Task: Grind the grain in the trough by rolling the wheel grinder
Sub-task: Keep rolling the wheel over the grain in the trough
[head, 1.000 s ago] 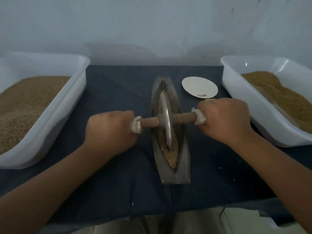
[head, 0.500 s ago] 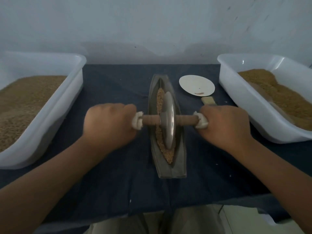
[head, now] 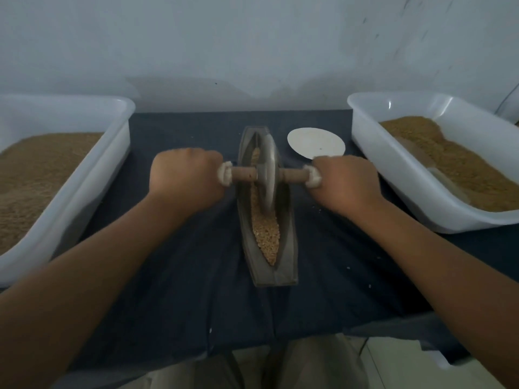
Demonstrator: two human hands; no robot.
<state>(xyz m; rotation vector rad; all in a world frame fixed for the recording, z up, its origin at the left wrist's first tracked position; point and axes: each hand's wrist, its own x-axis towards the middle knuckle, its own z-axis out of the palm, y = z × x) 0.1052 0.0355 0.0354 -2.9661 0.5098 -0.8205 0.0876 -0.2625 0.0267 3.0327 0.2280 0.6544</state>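
Note:
A narrow boat-shaped metal trough (head: pixel 286 248) lies lengthwise on the dark cloth at the middle. Tan grain (head: pixel 266 231) fills its near half. The wheel grinder (head: pixel 268 172), a grey metal disc on a wooden axle, stands upright in the far half of the trough. My left hand (head: pixel 185 181) grips the axle's left end, which is wrapped in white cloth. My right hand (head: pixel 346 183) grips the wrapped right end. Both fists hide the axle tips.
A white plastic tub (head: pixel 84 175) of brown grain stands on the left, another white tub (head: pixel 398 175) with ground grain on the right. A round white disc (head: pixel 314 141) lies beyond my right hand. The dark cloth (head: pixel 179 290) covers the table, and scattered crumbs dot it.
The wheel has rolled away from me toward the far end of the trough, both hands moving with it. More grain shows in the near half.

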